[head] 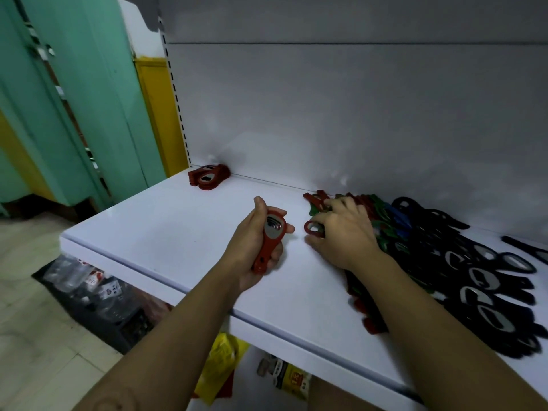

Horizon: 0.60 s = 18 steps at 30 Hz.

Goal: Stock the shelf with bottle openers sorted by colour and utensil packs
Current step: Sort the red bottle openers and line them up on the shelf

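I read this as the sorting step, with the reds being pulled out of the mixed pile (385, 229) that lies along the back wall of the shelf (166, 226). Just left of that pile, my right hand (341, 232) has its fingers (323, 217) bent over a loose red opener (312, 227), which they seem to pinch by its ring at the pile's near-left edge. Further left of the pile, the left hand (247, 244) hovers above the shelf with thumb up and fingers (288, 229) curled round a red bundle (271, 241), apparently several openers stacked together. Well left of the pile, in the back corner, sits a finished red stack (209, 176). To the right of the pile spread the black openers (480, 292). Next, I judge, the loose red opener must be lifted free without dragging green ones along, then slid flat onto the bundle, heads aligned. No utensil packs show on the shelf, so that part looks not yet begun.
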Tool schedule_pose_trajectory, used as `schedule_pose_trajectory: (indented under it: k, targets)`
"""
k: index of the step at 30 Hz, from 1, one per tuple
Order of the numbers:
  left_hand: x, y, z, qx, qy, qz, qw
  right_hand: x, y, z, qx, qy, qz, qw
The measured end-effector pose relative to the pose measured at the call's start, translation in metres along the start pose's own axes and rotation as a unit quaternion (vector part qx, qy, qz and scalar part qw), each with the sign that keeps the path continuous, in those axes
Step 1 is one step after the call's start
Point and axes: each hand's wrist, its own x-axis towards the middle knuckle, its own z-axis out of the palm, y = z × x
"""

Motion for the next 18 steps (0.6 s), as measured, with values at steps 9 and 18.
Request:
schedule_pose_trajectory:
  k: [9,18]
  targets:
    - [0.006,-0.003,-0.006,-0.083,-0.021,-0.028,0.996,0.000,-0.007,0.007,-0.042,-0.023,0.008,0.999]
    - [0.006,-0.003,-0.003,-0.064,-0.023,-0.030,0.997,0.008,-0.009,0.015,0.000,0.127,-0.037,0.991]
